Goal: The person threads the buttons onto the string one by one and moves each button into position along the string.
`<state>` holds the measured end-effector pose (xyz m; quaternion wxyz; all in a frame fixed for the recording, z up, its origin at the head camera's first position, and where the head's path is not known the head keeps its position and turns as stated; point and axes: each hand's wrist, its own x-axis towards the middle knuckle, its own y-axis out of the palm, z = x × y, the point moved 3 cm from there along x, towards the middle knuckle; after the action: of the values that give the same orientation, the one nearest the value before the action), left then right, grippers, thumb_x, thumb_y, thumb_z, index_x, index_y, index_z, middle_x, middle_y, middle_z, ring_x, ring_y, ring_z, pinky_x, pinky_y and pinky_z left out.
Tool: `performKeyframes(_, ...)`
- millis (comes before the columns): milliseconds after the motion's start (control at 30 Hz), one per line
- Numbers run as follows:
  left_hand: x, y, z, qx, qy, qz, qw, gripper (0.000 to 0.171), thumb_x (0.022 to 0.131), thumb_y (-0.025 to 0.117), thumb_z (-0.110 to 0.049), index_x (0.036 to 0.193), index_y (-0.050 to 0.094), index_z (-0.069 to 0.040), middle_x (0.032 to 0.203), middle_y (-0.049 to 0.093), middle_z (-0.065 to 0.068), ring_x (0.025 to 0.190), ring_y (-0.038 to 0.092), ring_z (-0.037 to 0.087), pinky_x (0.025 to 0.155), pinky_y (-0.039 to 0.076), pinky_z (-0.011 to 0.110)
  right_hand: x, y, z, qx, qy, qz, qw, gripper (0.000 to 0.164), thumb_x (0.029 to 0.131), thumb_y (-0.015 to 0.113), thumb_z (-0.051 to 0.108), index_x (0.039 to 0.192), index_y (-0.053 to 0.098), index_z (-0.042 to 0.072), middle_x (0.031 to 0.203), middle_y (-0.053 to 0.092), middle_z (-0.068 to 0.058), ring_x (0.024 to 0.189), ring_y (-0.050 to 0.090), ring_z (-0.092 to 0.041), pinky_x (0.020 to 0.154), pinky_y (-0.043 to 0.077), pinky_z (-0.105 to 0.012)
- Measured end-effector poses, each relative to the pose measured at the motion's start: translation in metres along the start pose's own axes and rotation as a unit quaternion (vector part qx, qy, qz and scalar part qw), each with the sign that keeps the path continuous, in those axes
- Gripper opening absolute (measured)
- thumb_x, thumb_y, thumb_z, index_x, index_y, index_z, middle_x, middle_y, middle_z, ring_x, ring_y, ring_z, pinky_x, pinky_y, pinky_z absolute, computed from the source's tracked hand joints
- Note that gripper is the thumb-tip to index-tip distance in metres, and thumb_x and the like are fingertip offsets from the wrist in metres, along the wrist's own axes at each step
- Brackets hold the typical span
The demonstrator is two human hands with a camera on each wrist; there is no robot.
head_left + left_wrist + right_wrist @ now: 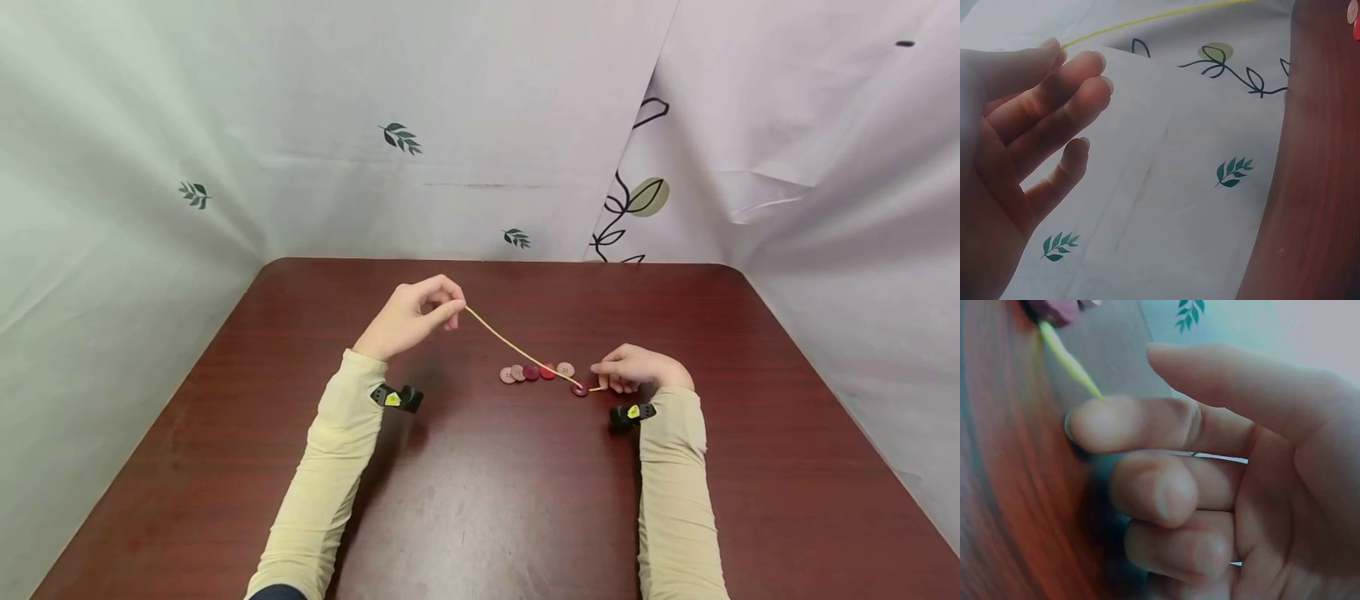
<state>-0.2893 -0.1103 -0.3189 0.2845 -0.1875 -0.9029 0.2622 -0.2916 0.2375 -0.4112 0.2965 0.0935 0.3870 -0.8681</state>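
Observation:
A thin yellow cord (517,343) slants down from my raised left hand (416,315), its end pinched between thumb and index finger. The cord passes through a dark red button (580,390) at its lower right. A short tail of cord comes out beyond that button and meets the index fingertip (1094,425) of my right hand (641,367). There the thumb stands apart from the index finger, while the other fingers are loosely bent. Just left of the threaded button lie several more buttons, among them a red one (548,372) and a pale one (566,368).
The buttons lie in a row on a dark reddish-brown wooden table (480,500). A white cloth (480,83) with printed leaves hangs behind the table and along its sides. Each wrist wears a small black camera, one being the left camera (409,398).

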Motion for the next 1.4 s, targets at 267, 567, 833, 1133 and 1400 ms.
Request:
performKeyframes(267,0.001,0.006,0.001,-0.001,0.006,0.008,1.0,0.003,0.094,0.063,-0.012,0.096,0.061,-0.012,0.069,0.065,0.006,0.065,0.06,0.013,0.063,0.046,0.025,-0.012,-0.013,0.018,-0.052,-0.048,-0.093,0.993,0.038,0.099,0.05,0.026,0.078,0.067,-0.001,0.056,0.05,0.002,0.054,0.049,-0.012,0.059,0.043,-0.027)
performKeyframes(567,0.004,0.02,-0.001,-0.005,0.018,0.027,0.9995,0.007,0.094,0.062,-0.014,0.096,0.062,-0.007,0.068,0.065,0.009,0.064,0.06,0.016,0.062,0.048,0.027,-0.005,-0.013,0.079,0.033,-0.151,-0.26,0.953,0.023,0.098,0.056,0.028,0.096,0.067,0.008,0.085,0.068,-0.012,0.081,0.064,-0.028,0.073,0.053,-0.028)
performKeyframes(833,0.006,0.03,-0.003,-0.005,0.031,0.024,0.9992,0.005,0.094,0.062,-0.013,0.096,0.061,-0.009,0.068,0.064,0.009,0.064,0.061,0.027,0.06,0.046,0.027,-0.003,0.003,0.119,0.106,-0.209,-0.281,0.931,0.021,0.097,0.059,0.026,0.102,0.067,0.008,0.094,0.07,-0.012,0.088,0.068,-0.018,0.079,0.053,-0.024)
performKeyframes(1133,0.006,0.036,-0.007,0.0,0.05,0.013,0.9987,0.005,0.094,0.062,-0.014,0.097,0.06,-0.011,0.067,0.063,0.005,0.064,0.061,0.028,0.057,0.044,0.028,0.01,0.025,0.138,0.14,-0.247,-0.211,0.935,0.031,0.093,0.065,0.018,0.123,0.059,0.013,0.117,0.068,-0.012,0.111,0.065,-0.018,0.098,0.05,-0.037)
performKeyframes(1400,0.007,0.04,-0.007,0.008,0.057,0.013,0.9983,0.007,0.094,0.063,-0.017,0.097,0.061,-0.011,0.067,0.063,0.001,0.063,0.061,0.023,0.058,0.045,0.025,0.017,0.035,0.145,0.131,-0.236,-0.206,0.94,0.021,0.092,0.066,0.019,0.107,0.066,0.005,0.089,0.07,-0.014,0.08,0.067,-0.017,0.082,0.053,-0.033)
